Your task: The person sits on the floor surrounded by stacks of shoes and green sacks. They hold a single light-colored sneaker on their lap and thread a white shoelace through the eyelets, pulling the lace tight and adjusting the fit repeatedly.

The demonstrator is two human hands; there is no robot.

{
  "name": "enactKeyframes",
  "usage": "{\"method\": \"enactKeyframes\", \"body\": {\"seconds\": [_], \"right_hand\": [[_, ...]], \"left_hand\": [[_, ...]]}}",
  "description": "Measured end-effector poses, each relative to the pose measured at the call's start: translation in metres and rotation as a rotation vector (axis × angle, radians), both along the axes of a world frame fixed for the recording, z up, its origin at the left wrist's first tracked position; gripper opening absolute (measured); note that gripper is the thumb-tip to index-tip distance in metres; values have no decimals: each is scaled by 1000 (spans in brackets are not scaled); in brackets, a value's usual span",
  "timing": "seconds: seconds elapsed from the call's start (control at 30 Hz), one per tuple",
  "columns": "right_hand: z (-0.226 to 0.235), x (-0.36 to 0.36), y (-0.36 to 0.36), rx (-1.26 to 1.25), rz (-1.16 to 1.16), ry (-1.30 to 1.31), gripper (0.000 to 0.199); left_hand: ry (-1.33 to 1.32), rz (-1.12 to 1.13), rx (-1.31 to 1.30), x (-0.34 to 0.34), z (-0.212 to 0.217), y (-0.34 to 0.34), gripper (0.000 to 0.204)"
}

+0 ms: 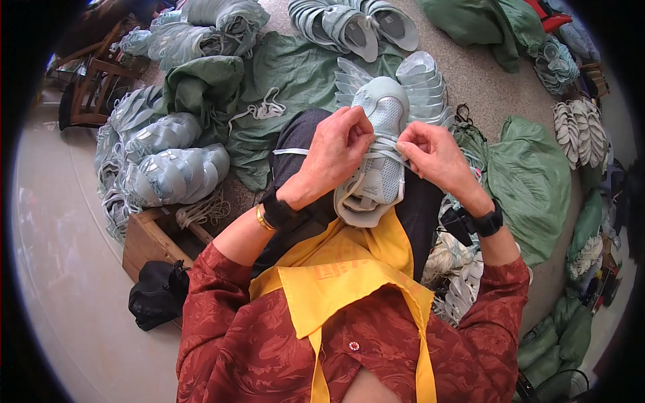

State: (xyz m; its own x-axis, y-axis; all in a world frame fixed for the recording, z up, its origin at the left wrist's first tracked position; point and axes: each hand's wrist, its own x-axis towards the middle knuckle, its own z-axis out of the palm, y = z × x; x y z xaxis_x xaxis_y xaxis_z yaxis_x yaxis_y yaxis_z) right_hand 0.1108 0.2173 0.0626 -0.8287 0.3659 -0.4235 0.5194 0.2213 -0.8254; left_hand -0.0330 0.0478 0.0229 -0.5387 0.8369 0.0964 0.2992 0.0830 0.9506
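Observation:
A pale grey-green shoe upper [379, 144] rests on my lap, toe pointing away from me. My left hand [336, 151] pinches a white lace [386, 149] at the upper's left side, fingers closed on it. My right hand [433, 154] grips the same lace at the right side. A loose lace end [290, 152] trails left across my dark trousers. Both wrists carry black bands; a gold bangle sits on the left one. A yellow apron [349, 269] covers my lap below the shoe.
Piles of matching shoe uppers [171, 171] lie at left and ahead [353, 23]. Green cloth bags [531, 181] lie at right and under the piles. A wooden crate [151, 238] and a black bag [154, 295] sit at lower left. Bundled white laces [447, 255] lie by my right leg.

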Motion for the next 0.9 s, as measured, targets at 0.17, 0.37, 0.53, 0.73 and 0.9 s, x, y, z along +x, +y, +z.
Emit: {"method": "enactKeyframes", "body": {"seconds": [0.17,0.37,0.53,0.73,0.9], "right_hand": [[-4,2,-11,161,-11,144,16],[-1,-2,-20,284,-7,199,14],[-4,-5,-19,285,0,230,13],[3,-8,-24,305,37,219,15],[2,-5,-24,262,10,216,19]], "left_hand": [[14,-59,-44,-9,-5,4,7],[69,-100,-3,-11,-10,6,8],[296,-105,102,-8,-8,9,12],[486,-106,135,-10,-3,20,15],[336,-132,126,-13,-3,17,13]]}}
